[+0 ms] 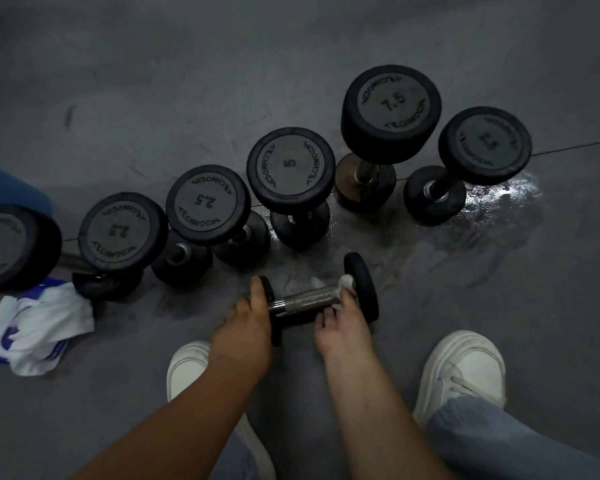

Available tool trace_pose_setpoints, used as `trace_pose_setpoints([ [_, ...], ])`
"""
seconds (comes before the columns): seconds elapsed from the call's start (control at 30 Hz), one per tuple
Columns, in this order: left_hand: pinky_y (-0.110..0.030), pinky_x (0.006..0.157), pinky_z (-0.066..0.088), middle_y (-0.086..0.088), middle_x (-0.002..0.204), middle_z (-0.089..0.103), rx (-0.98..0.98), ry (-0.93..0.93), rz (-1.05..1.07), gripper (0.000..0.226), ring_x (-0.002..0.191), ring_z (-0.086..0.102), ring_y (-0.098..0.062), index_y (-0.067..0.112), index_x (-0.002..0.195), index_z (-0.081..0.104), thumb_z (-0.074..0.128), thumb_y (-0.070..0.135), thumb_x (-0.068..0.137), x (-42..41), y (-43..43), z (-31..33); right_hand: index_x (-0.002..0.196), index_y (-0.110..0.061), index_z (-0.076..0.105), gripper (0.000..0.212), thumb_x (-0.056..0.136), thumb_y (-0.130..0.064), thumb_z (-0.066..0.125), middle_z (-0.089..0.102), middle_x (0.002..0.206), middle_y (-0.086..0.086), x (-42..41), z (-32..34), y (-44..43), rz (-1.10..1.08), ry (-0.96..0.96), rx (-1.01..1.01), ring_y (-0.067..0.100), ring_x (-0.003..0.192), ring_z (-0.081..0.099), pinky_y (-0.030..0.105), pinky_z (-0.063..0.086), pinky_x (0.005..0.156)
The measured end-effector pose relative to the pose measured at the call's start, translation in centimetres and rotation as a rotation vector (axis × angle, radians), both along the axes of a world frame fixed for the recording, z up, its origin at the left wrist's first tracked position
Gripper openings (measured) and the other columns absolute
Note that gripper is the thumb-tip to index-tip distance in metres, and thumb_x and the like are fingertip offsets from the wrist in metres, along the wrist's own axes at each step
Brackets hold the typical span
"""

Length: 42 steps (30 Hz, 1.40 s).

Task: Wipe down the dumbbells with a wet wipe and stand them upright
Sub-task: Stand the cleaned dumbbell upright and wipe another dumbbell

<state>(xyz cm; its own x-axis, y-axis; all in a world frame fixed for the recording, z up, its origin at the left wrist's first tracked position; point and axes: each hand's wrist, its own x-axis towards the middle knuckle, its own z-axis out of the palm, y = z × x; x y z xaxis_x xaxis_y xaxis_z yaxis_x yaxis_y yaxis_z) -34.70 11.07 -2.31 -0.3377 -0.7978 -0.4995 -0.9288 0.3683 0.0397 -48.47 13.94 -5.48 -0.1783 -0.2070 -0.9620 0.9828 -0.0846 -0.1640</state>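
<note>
A small black dumbbell (309,301) with a chrome handle lies on its side on the grey floor in front of me. My left hand (246,327) grips its left end plate. My right hand (340,323) holds a white wet wipe (346,281) against the right end of the handle. Behind it, several black dumbbells stand upright in a curved row, among them a 5 (290,170), a 7.5 (392,109) and two marked 2.5 (207,204).
A white and blue wipe packet (39,323) lies on the floor at the left. A wet patch (499,199) shines at the right of the row. My white shoes (461,368) stand at either side of my arms. A blue object (7,188) sits at far left.
</note>
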Motion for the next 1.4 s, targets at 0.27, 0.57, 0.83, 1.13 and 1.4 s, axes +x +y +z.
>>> trace_pose_setpoints([
  [0.27, -0.034, 0.096, 0.045, -0.009, 0.139, 0.040, 0.011, -0.019, -0.002, 0.106, 0.124, 0.050, -0.025, 0.009, 0.154, -0.016, 0.063, 0.033, 0.088, -0.3, -0.1, 0.3, 0.109, -0.012, 0.061, 0.022, 0.093, -0.028, 0.061, 0.059, 0.130, 0.009, -0.3, 0.3, -0.4, 0.035, -0.003, -0.038, 0.020, 0.123, 0.053, 0.031, 0.038, 0.107],
  [0.57, -0.035, 0.099, 0.044, -0.013, 0.140, 0.042, 0.039, -0.036, 0.004, 0.109, 0.125, 0.049, -0.027, 0.008, 0.154, -0.015, 0.067, 0.030, 0.085, -0.4, -0.4, 0.6, 0.127, -0.010, 0.057, 0.044, 0.090, -0.033, 0.064, 0.059, 0.129, 0.003, -0.1, 0.5, -0.4, 0.031, 0.011, -0.040, 0.017, 0.122, 0.053, 0.026, 0.041, 0.097],
  [0.83, -0.036, 0.099, 0.045, -0.013, 0.138, 0.042, 0.022, -0.047, -0.012, 0.108, 0.123, 0.051, -0.027, 0.008, 0.153, -0.016, 0.065, 0.033, 0.086, -0.3, -0.5, 0.1, 0.107, -0.015, 0.060, 0.029, 0.086, -0.033, 0.068, 0.064, 0.118, 0.006, -0.1, 0.6, -0.9, 0.039, 0.012, -0.061, 0.018, 0.104, 0.062, 0.028, 0.048, 0.092],
  [1.13, -0.036, 0.098, 0.044, -0.013, 0.139, 0.042, 0.013, -0.035, -0.007, 0.109, 0.124, 0.049, -0.027, 0.007, 0.154, -0.015, 0.066, 0.032, 0.085, -0.3, -0.3, 0.4, 0.106, -0.013, 0.059, 0.026, 0.087, -0.029, 0.069, 0.062, 0.122, 0.007, 0.1, 0.9, -0.9, 0.002, 0.022, -0.031, 0.022, 0.110, 0.061, 0.029, 0.047, 0.092],
  [1.4, -0.036, 0.097, 0.045, -0.012, 0.139, 0.042, 0.029, -0.040, -0.001, 0.107, 0.123, 0.050, -0.027, 0.009, 0.154, -0.015, 0.065, 0.030, 0.086, -0.4, -0.6, 0.4, 0.101, -0.013, 0.061, 0.023, 0.087, -0.030, 0.068, 0.067, 0.111, 0.009, -0.1, 1.1, -1.3, 0.029, 0.018, -0.023, 0.020, 0.101, 0.064, 0.026, 0.053, 0.078],
])
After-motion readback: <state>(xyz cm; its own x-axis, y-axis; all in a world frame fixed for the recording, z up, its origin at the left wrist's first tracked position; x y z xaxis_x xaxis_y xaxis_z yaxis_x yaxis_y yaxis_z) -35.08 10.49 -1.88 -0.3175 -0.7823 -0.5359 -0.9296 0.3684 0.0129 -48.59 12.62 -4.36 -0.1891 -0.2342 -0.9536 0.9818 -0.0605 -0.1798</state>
